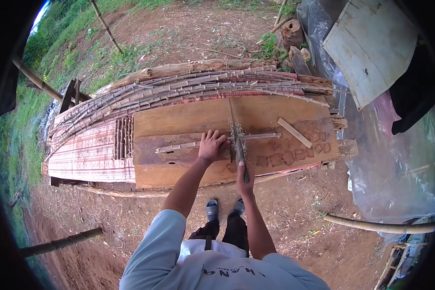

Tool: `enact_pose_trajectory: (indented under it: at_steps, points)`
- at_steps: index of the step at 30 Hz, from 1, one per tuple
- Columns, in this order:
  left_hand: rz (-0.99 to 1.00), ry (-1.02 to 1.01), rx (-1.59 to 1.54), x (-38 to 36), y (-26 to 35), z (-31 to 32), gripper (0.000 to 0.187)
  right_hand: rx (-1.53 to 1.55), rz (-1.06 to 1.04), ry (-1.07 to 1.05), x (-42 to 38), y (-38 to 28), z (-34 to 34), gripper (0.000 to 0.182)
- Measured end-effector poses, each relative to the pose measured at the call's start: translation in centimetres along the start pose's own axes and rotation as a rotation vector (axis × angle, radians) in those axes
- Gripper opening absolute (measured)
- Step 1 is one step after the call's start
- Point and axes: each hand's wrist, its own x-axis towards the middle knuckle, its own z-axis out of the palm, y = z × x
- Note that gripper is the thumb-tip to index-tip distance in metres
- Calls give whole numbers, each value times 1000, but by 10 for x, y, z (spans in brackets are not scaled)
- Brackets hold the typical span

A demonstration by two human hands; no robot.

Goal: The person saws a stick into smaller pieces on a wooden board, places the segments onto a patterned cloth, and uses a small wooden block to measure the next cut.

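A thin knobbly stick (179, 147) lies lengthwise on a brown wooden board (179, 116). My left hand (211, 145) is closed over the stick near its middle and presses it to the board. Just right of it, my right hand (245, 180) grips the handle of a saw (238, 140). The long blade points away from me and lies across the stick, with pale sawdust around the crossing. The stick's right part (263, 137) extends past the blade.
Long stems (164, 89) are piled along the far edge. Short cut pieces (123, 138) lie on patterned cloth (84, 152) at the left. A flat wood strip (295, 132) rests right of the saw. Plastic sheeting (391, 164) hangs at the right; bamboo poles (379, 224) stick out nearby.
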Motion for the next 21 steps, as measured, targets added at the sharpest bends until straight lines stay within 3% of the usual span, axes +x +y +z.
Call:
enact_pose_trajectory:
  at_steps: [5,14,18,21]
  points:
    - [-1,-2,2,0,0,3,23,30,127,-34,-38,3,-17,30]
    - [11,6,-27,1,-1,-1,23,15,41,-44,3,12,-6,34]
    - [61,-20,-32,-3,-3,-1,23,124,87,-6,-16,-8,0,31]
    - [13,8,-43,0,-4,1,24,20,37,-51,-38,-11,-9,31]
